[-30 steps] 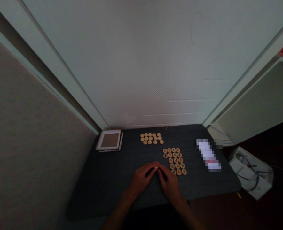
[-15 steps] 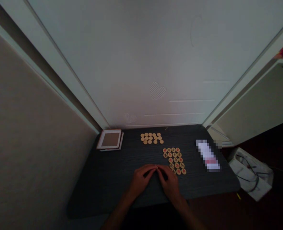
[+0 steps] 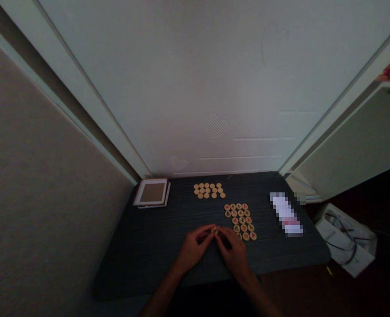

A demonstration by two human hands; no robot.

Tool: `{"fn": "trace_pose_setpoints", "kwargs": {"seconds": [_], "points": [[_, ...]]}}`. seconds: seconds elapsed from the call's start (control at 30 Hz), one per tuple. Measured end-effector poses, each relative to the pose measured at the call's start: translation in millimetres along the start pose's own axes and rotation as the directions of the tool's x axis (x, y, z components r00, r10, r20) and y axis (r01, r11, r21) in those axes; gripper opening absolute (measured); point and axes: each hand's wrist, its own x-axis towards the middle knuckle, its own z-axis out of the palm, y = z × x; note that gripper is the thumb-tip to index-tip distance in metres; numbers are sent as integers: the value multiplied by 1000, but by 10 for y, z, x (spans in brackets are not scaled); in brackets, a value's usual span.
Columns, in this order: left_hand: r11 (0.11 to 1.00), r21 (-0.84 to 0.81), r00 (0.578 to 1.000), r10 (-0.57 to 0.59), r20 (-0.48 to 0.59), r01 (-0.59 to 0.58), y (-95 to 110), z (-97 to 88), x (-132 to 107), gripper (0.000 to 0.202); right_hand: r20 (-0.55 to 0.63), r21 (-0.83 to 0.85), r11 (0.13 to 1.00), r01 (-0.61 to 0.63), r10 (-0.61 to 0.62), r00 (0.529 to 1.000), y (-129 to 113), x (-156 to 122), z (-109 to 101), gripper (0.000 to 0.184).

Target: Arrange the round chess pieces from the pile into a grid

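The left hand [image 3: 193,247] and right hand [image 3: 235,254] grip one round piece [image 3: 214,230] between their fingertips, over the dark table [image 3: 148,251], left of the marked rows [image 3: 242,220]. Nearly hidden half a second ago, it now shows its face.

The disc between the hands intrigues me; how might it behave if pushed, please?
The disc is probably stiff: its outline shows no bend between the left hand and right hand. It is likely light, being small beside them. Its round shape suggests it may roll if set on edge.
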Motion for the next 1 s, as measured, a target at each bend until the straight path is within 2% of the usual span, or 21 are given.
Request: {"fn": "trace_pose_setpoints", "kwargs": {"seconds": [0.27,0.6,1.0], "points": [[998,-38,998,-54,34,55,10,-14,-43,39,27,3,999,37,-37,999,17,-19,5,30],[999,-8,999,-43,-21,43,-2,-20,-50,37,59,-18,999,43,-41,997,60,-37,26,34],[1000,4,999,-31,-15,31,-13,-16,-52,38,85,-10,999,47,-46,995,26,-4,19,37]]}}
